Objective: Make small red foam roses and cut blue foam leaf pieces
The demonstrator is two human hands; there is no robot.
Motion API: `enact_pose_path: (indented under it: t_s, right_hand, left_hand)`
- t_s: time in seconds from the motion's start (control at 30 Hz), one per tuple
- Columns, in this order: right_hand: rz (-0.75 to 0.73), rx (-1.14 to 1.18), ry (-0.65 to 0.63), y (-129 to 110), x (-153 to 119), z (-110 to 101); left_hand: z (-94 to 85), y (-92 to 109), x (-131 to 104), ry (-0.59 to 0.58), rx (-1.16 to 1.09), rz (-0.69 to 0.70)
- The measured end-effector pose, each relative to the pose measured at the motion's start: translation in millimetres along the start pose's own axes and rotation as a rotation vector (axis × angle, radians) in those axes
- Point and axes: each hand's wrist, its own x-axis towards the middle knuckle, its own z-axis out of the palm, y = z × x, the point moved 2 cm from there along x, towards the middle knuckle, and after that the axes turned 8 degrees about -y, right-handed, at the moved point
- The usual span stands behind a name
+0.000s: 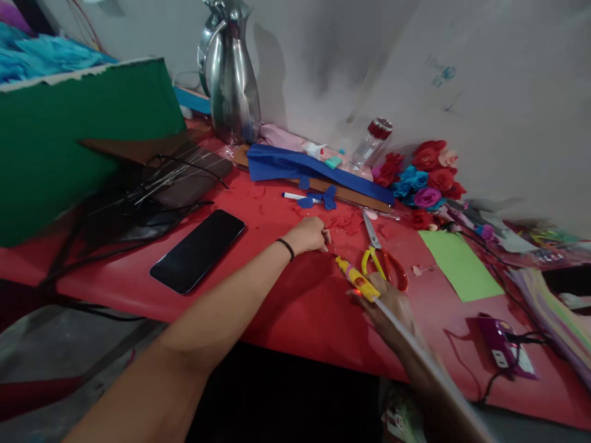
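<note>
My left hand (309, 235), with a dark band at its wrist, is over the red tabletop near red paper scraps (344, 221). Its fingers are curled together, and whatever they pinch, if anything, is hidden. In my right hand (390, 304) is a yellow hot glue gun (357, 280), its nozzle pointing toward my left hand. A red light glows on its side, and a long whitish glue stick (429, 357) trails from the back. Scissors (376, 246) with yellow and orange-red handles lie just beyond the glue gun.
A black phone (198, 251) lies at left, near cables and a green panel (87, 135). Behind stand a steel jug (235, 86) and a red-capped jar (372, 141). Blue paper (314, 175), paper flowers (429, 175), a green sheet (462, 264) and a purple device (503, 344) surround the work area.
</note>
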Motion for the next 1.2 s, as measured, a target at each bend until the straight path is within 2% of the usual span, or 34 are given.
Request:
enact_pose_path:
  t_s: [0.23, 0.33, 0.5, 0.73, 0.93, 1.1, 1.2]
  right_hand:
    - [-0.140, -0.231, 0.008, -14.1, -3.8, -3.8]
    - [-0.164, -0.253, 0.032, -9.4, -7.0, -9.3]
    - [-0.168, -0.220, 0.144, -0.8, -10.1, -18.7]
    - [-0.199, -0.224, 0.032, -11.7, 0.7, -10.6]
    - [-0.260, -0.276, -0.031, -0.5, -6.6, -10.9]
    - [-0.248, -0.274, 0.061, 4.2, -14.0, -17.5]
    - [-0.233, -0.237, 0.060, -2.4, -10.3, -16.1]
  left_hand:
    - [0.9, -4.2, 6.4, 0.004, -0.006, -0.005]
    - [0.5, -3.8, 6.6, -0.001, -0.003, -0.003]
    - [-0.8, -1.8, 3.5, 0.000, 0.005, -0.003]
    - [1.2, -3.5, 3.6, 0.016, -0.015, -0.001]
    - [-0.2, -2.8, 1.9, 0.008, -0.015, -0.014]
    - [-1.3, -2.3, 2.7, 0.005, 0.002, -0.015]
    - [-0.9, -2.4, 3.7, 0.012, 0.012, -0.013]
